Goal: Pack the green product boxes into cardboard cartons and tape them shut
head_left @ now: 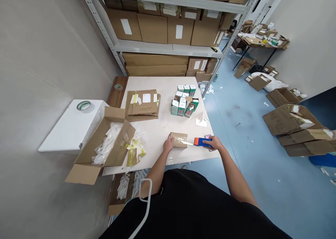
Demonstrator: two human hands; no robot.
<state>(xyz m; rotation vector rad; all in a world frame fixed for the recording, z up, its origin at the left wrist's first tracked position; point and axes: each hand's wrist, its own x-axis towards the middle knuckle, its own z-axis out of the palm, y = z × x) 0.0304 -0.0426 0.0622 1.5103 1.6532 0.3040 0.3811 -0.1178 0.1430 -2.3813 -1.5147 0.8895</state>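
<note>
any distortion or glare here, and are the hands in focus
Head view: wide-angle bowing bends the shelf rack and wall lines; light even, shadows soft; slight glare on the taped small box; left hand, right hand and tape dispenser reasonably sharp.

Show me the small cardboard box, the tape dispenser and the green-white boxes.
small cardboard box (179, 139): head view, top face.
tape dispenser (201, 142): head view, blue body.
green-white boxes (182, 103): head view, cluster middle.
</note>
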